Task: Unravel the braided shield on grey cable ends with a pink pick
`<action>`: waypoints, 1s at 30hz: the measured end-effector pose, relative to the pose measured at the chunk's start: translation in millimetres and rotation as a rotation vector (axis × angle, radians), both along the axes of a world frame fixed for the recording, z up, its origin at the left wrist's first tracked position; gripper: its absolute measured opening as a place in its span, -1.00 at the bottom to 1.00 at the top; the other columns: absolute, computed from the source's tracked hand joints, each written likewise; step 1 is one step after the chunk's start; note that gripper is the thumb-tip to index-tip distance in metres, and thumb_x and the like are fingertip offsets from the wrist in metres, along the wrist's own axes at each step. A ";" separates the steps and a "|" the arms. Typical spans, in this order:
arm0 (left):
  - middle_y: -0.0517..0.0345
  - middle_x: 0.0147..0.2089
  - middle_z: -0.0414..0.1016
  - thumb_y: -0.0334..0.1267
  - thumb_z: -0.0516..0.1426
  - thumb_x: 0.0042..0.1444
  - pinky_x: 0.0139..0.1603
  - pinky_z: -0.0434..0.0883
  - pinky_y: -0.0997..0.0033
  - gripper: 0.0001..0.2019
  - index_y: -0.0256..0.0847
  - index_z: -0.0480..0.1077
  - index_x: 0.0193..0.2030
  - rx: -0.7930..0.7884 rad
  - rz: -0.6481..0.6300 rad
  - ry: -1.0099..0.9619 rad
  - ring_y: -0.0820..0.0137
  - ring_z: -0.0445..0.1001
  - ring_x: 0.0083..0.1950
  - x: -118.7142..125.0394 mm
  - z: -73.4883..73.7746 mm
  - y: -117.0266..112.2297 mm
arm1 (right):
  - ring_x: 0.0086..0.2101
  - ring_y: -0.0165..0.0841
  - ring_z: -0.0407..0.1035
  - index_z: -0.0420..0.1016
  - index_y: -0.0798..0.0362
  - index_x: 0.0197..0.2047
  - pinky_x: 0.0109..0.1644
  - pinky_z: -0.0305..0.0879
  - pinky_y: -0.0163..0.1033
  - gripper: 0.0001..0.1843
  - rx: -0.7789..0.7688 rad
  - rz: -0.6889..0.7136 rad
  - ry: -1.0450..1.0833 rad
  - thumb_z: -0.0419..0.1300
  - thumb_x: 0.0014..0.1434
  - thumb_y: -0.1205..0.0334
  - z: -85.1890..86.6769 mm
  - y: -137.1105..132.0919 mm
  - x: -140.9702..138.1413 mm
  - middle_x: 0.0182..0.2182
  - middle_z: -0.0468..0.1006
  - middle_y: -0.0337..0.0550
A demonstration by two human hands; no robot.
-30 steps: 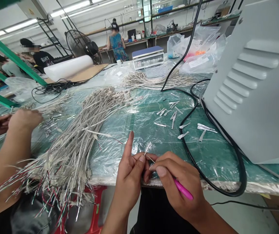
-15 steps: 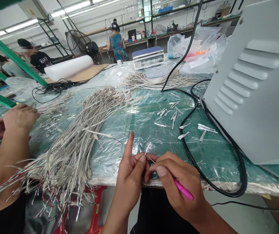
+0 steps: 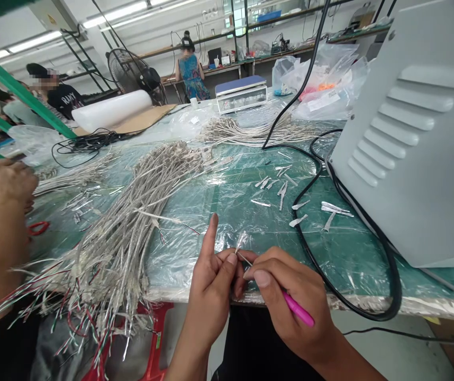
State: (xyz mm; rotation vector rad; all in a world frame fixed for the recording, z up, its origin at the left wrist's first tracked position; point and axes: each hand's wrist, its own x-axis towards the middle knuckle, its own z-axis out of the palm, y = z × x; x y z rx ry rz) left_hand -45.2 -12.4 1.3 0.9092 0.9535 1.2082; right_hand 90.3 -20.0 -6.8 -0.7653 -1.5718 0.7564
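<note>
Close to the table's front edge, my left hand (image 3: 215, 275) pinches a cable end (image 3: 240, 243) between thumb and fingers, its thin silvery strands fanning upward. One finger of that hand points up. My right hand (image 3: 294, 296) is closed around a pink-handled tool (image 3: 298, 308) with a thin metal shaft. The shaft's tip meets the cable end at my left fingertips; its exact shape is too small to make out. To the left lies a large heap of grey braided cables (image 3: 132, 222), with red, green and white wire ends hanging over the edge.
A grey vented machine housing (image 3: 417, 159) stands at right, a thick black cable (image 3: 310, 248) looping before it. Foil scraps (image 3: 282, 193) lie on the plastic-covered table (image 3: 195, 201). At left are a co-worker's hand (image 3: 2, 185) and red-handled tool (image 3: 38, 228). A scale (image 3: 241, 92) stands behind.
My two hands hold almost the same position. The co-worker's hands at left have moved further left and up, uncovering the red-handled tool on the table.
</note>
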 end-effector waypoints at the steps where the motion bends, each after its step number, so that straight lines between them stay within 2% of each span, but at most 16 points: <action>1: 0.35 -0.58 0.26 -0.29 0.10 0.28 -0.50 0.17 0.51 -0.24 0.03 -0.27 0.48 0.000 0.000 -0.002 0.52 0.15 -0.58 0.0 -0.1 0.2 | -0.37 -0.36 0.44 0.55 0.07 -0.29 0.02 0.47 -0.06 -0.73 -0.005 -0.004 -0.005 0.04 0.25 0.48 -0.1 0.2 0.1 -0.44 0.52 -0.18; 8: 0.29 -0.51 0.34 -0.29 0.11 0.27 -0.53 0.16 0.51 -0.23 0.04 -0.27 0.48 0.003 -0.003 0.010 0.54 0.15 -0.57 -0.1 -0.1 0.0 | -0.34 -0.36 0.45 0.55 0.09 -0.22 -0.01 0.46 -0.11 -0.73 0.001 -0.019 -0.025 0.04 0.26 0.50 -2.1 0.7 0.2 -0.43 0.53 -0.18; 11: 0.30 -0.52 0.34 -0.29 0.11 0.28 -0.55 0.13 0.51 -0.23 0.04 -0.27 0.48 0.008 -0.017 0.013 0.54 0.13 -0.58 -0.3 -0.8 0.3 | -0.31 -0.35 0.45 0.55 0.07 -0.19 -0.09 0.46 -0.16 -0.73 0.005 -0.042 -0.040 0.05 0.27 0.50 -3.7 1.0 -0.8 -0.41 0.52 -0.17; 14: 0.35 -0.57 0.29 -0.30 0.09 0.29 -0.54 0.12 0.51 -0.25 0.05 -0.25 0.48 0.015 -0.020 0.028 0.53 0.13 -0.59 -0.4 -0.9 1.2 | -0.33 -0.36 0.44 0.54 0.07 -0.21 -0.24 0.45 -0.23 -0.77 -0.027 -0.193 -0.024 0.07 0.29 0.46 -6.2 2.0 -2.2 -0.35 0.50 -0.14; 16: 0.27 -0.49 0.40 -0.30 0.10 0.29 -0.54 0.14 0.51 -0.25 0.07 -0.25 0.48 0.018 -0.025 0.034 0.54 0.15 -0.59 -0.5 -0.9 1.4 | -0.34 -0.37 0.42 0.54 0.07 -0.22 -0.30 0.43 -0.25 -0.79 -0.067 -0.349 -0.002 0.08 0.30 0.42 -7.7 3.0 -2.5 -0.32 0.50 -0.13; 18: 0.16 -0.35 0.50 -0.30 0.10 0.28 -0.53 0.16 0.50 -0.24 0.08 -0.26 0.48 0.016 -0.030 0.033 0.56 0.16 -0.57 -0.8 -1.0 0.9 | -0.34 -0.36 0.42 0.54 0.05 -0.22 -0.32 0.41 -0.25 -0.80 -0.087 -0.438 0.013 0.08 0.30 0.39 -8.2 3.4 -2.1 -0.31 0.50 -0.13; 20: 0.14 -0.32 0.51 -0.30 0.10 0.28 -0.52 0.17 0.50 -0.23 0.07 -0.27 0.48 0.020 -0.022 0.022 0.56 0.16 -0.57 -1.0 -1.6 0.3 | -0.34 -0.35 0.42 0.54 0.05 -0.23 -0.34 0.40 -0.25 -0.79 -0.063 -0.392 0.010 0.07 0.30 0.40 -7.3 2.7 -1.0 -0.34 0.49 -0.14; 25: 0.21 -0.41 0.46 -0.30 0.09 0.29 -0.53 0.13 0.52 -0.24 0.08 -0.27 0.48 0.019 -0.015 0.005 0.56 0.13 -0.57 -1.2 -2.7 0.4 | -0.39 -0.38 0.41 0.51 0.08 -0.28 -0.31 0.41 -0.25 -0.76 0.053 -0.136 -0.016 0.05 0.25 0.49 -1.4 -0.4 1.3 -0.43 0.48 -0.17; 30: 0.23 -0.41 0.43 -0.31 0.10 0.28 -0.52 0.12 0.52 -0.24 0.11 -0.25 0.47 0.007 -0.015 0.006 0.56 0.14 -0.56 -0.4 -0.6 -0.3 | -0.37 -0.38 0.41 0.52 0.06 -0.27 -0.14 0.46 -0.19 -0.73 0.067 -0.059 -0.006 0.04 0.23 0.53 1.6 -0.1 1.7 -0.44 0.49 -0.19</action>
